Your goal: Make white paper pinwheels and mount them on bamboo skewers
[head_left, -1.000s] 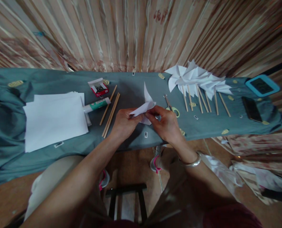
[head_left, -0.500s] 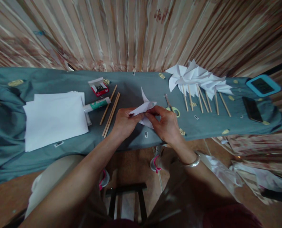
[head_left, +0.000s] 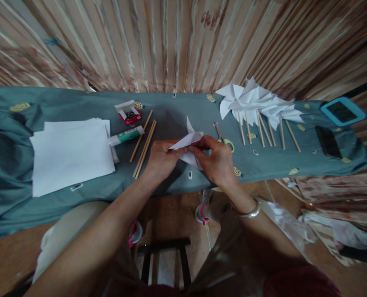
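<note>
A white paper pinwheel is held up over the front middle of the table, its blades folded and one point standing upward. My left hand pinches it from the left side. From the right, my right hand has thumb and forefinger closed at its middle; whether a pin or another small part sits between those fingertips is hidden. Scissors with yellow-green handles lie just behind my right hand. Left of my left hand rest several wooden sticks.
A stack of white paper, a green-and-white glue tube and an open red box of small dark pieces lie on the left. Finished pinwheels on sticks overlap at the back right, near a phone and a blue-framed device.
The pinwheel has turned slightly in my fingers, its upright point shifting a little to the right. Both hands keep their pinch on it. Nothing else on the table has moved.
</note>
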`<action>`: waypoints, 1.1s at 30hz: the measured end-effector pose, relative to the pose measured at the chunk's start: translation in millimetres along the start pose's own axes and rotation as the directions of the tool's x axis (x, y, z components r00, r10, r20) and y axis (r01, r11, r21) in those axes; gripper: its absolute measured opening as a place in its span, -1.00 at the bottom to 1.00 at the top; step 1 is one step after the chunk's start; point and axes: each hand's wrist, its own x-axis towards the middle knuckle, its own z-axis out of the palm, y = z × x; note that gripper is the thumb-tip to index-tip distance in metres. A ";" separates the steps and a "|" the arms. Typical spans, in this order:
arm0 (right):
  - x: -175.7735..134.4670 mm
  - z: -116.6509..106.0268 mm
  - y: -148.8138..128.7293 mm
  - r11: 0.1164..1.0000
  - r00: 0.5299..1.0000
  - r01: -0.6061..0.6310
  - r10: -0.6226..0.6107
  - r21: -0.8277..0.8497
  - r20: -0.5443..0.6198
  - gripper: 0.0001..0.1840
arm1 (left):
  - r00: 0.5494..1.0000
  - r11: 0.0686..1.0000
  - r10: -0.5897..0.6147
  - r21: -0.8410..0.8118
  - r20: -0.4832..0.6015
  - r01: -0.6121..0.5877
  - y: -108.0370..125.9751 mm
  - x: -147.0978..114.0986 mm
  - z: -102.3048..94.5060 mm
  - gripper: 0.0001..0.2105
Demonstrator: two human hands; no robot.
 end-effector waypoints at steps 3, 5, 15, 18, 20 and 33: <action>0.6 -0.1 0.4 1.000 1.000 -0.009 0.009 0.005 0.007 -0.96 | 1.000 1.000 -0.008 0.003 -0.001 0.008 0.7 -0.1 0.3 -0.96; 0.6 0.0 0.3 1.000 1.000 -0.016 0.016 0.013 0.009 -0.96 | 1.000 1.000 -0.015 0.000 -0.001 0.015 1.2 -0.4 0.5 -0.94; 1.2 2.2 3.0 0.996 0.999 -0.041 0.039 0.080 0.026 -0.95 | 1.000 1.000 -0.018 0.024 0.002 0.018 -2.2 -0.3 0.1 -0.93; 1.9 3.0 3.8 0.994 0.998 -0.053 0.051 0.093 0.023 -0.95 | 1.000 1.000 -0.019 0.019 -0.003 0.019 -1.9 -0.5 0.8 -0.91; 2.0 3.8 4.1 0.993 0.998 -0.060 0.057 0.102 0.024 -0.95 | 1.000 1.000 -0.021 0.011 -0.008 0.021 -1.1 -0.9 1.2 -0.91; 3.0 6.7 5.7 0.990 0.998 -0.061 0.059 0.128 0.019 -0.95 | 1.000 1.000 -0.011 -0.007 -0.029 0.011 0.7 -1.3 2.6 -0.93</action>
